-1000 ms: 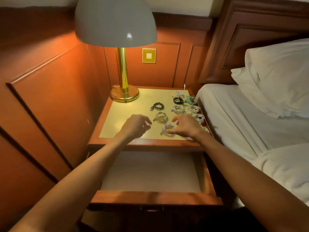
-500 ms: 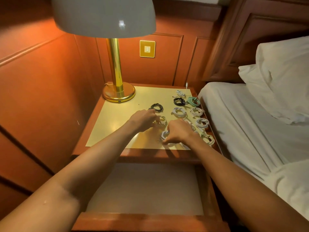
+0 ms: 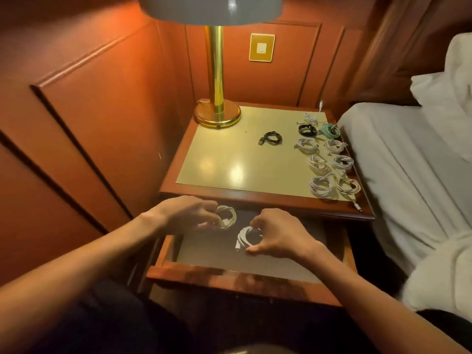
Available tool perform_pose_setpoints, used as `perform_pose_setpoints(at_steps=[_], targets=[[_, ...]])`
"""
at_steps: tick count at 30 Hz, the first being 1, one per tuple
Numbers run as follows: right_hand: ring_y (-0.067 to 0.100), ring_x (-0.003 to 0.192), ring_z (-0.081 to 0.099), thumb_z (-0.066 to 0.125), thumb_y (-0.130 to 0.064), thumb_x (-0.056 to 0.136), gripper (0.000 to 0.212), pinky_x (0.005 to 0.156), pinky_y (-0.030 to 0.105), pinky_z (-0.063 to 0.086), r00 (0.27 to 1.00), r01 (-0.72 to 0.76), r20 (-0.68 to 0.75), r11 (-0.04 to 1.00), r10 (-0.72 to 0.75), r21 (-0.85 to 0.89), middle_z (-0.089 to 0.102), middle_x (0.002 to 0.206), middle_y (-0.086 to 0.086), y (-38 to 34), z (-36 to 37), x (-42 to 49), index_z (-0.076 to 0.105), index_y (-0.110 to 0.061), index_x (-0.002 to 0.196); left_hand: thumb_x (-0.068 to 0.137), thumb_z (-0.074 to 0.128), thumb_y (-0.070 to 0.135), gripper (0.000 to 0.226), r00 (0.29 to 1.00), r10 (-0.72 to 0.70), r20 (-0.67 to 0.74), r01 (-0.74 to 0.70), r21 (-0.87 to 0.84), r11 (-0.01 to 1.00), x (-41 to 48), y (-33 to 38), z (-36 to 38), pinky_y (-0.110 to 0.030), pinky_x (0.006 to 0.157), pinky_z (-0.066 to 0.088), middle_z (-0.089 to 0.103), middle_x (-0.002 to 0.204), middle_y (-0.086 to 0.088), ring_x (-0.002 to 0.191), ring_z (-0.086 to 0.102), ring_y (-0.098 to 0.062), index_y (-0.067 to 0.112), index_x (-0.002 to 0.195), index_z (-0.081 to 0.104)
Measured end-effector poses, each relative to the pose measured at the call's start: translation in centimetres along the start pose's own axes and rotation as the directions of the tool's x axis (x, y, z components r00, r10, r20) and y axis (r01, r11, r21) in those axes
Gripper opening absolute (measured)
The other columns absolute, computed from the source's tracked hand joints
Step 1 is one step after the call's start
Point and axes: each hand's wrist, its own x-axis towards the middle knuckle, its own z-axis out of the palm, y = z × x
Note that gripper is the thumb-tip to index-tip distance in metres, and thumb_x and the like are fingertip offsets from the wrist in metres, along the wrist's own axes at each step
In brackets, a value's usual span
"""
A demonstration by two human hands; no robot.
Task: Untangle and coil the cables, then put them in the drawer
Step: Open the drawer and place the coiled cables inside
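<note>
Over the open drawer point(image 3: 245, 278) my left hand point(image 3: 187, 213) grips a yellowish coiled cable point(image 3: 228, 216) near the drawer's back left. My right hand point(image 3: 279, 233) holds a white coiled cable point(image 3: 247, 237) just above the drawer's grey floor, pinched between thumb and fingers. On the nightstand top point(image 3: 229, 159) lie several more coils along the right edge: white ones point(image 3: 320, 187), a black one point(image 3: 306, 130) and a green one point(image 3: 330, 130). A separate black coil point(image 3: 272, 137) lies nearer the middle.
A brass lamp point(image 3: 217, 112) stands at the nightstand's back left, its shade overhead. Wood-panelled wall runs along the left and back. The bed point(image 3: 408, 175) with white sheets and a pillow presses against the right side. One loose cable end point(image 3: 357, 205) hangs off the front right corner.
Both hands picked a coil each off the nightstand top and brought them down and toward me, over the open drawer. The view tilted downward.
</note>
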Motion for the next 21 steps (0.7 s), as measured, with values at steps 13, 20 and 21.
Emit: perform_pose_setpoints(at_steps=[13,20,21], targets=[[0.032,0.097,0.066,0.071,-0.037,0.078,0.035,0.075,0.035,0.051,0.99,0.029,0.142,0.988,-0.006,-0.154,0.069,0.107,0.011,-4.5,10.3,6.2,0.068,-0.012,0.102,0.098,0.047,0.011,0.025,0.787,-0.196,0.585,0.171,0.099,0.98,-0.5,3.4,5.3,-0.044,0.077,0.056,0.069,0.109,-0.015,0.099,0.068,-0.036,0.003,0.108,0.07],[0.03,0.104,0.064,0.076,-0.042,0.074,0.053,0.085,0.039,0.053,0.976,0.013,0.219,0.997,0.006,-0.082,0.064,0.119,0.006,-4.2,9.7,5.9,0.062,-0.019,0.121,0.095,0.054,0.017,0.027,0.73,-0.161,0.664,0.161,0.062,0.985,0.5,3.4,3.7,-0.042,0.08,0.055,0.068,0.114,-0.012,0.103,0.067,-0.032,0.015,0.12,0.067],[0.028,0.108,0.063,0.08,-0.048,0.069,0.066,0.089,0.04,0.054,0.967,-0.016,0.255,1.0,0.016,-0.003,0.063,0.123,0.004,-3.8,8.7,5.6,0.059,-0.021,0.126,0.093,0.057,0.017,0.031,0.723,-0.152,0.674,0.182,0.026,0.983,0.9,3.2,2.9,-0.04,0.08,0.055,0.069,0.114,-0.01,0.103,0.066,-0.031,0.022,0.122,0.066]])
